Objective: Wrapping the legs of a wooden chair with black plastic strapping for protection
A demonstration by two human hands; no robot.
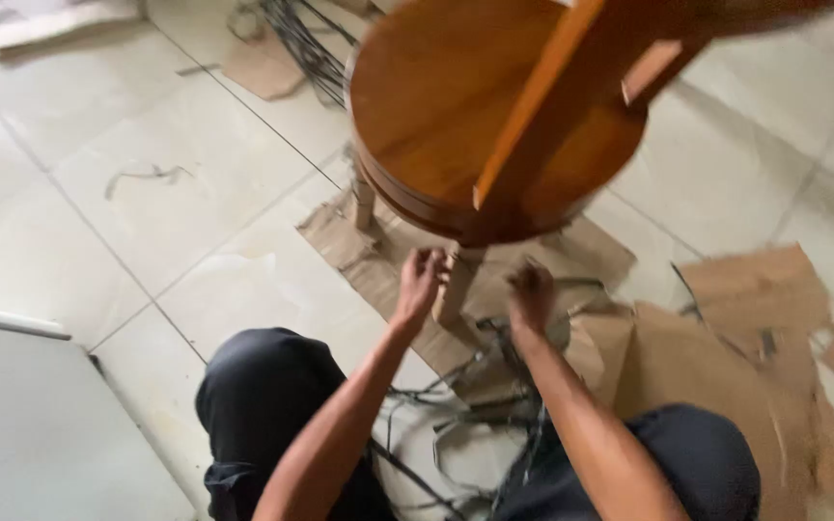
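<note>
A round brown wooden table (436, 106) stands on the tiled floor ahead of me, and a lighter wooden bar (533, 96) crosses above its top. One leg (456, 285), wrapped in brown cardboard, reaches down below the rim. My left hand (420, 280) is curled against the left side of that leg's wrapping. My right hand (531, 294) hovers just right of the leg with its fingers bent; blur hides whether it grips anything. A second wrapped leg (364, 198) shows further left.
Torn brown cardboard (726, 338) lies under and to the right of the table. Dark plastic straps (465, 405) are tangled between my knees, with more straps (306, 48) behind the table. A white panel (41, 415) lies at lower left.
</note>
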